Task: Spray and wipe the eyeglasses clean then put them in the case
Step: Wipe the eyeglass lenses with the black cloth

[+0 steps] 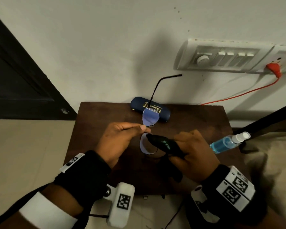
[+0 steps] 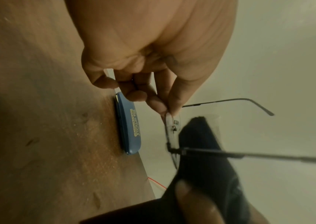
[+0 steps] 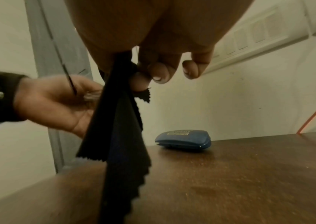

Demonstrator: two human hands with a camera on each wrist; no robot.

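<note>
My left hand point(image 1: 122, 134) pinches the rimless eyeglasses point(image 1: 150, 119) at the bridge and holds them above the brown table point(image 1: 92, 129), arms unfolded. In the left wrist view the thumb and forefinger point(image 2: 165, 106) clamp the edge of a lens point(image 2: 172, 125). My right hand point(image 1: 193, 149) grips a black cleaning cloth point(image 1: 163, 143) whose tip lies against the nearer lens point(image 1: 145, 146). The cloth point(image 3: 118, 121) hangs down from the right hand's fingers point(image 3: 159, 72). The closed blue case point(image 1: 139, 103) lies at the table's far edge. A blue spray bottle point(image 1: 228, 142) lies at the right edge.
The white wall stands just behind the table, with a switch panel point(image 1: 221, 58) and a red plug and cable point(image 1: 238, 95). A dark door point(image 1: 15, 76) is at the left. Beige fabric point(image 1: 271, 162) lies to the right of the table.
</note>
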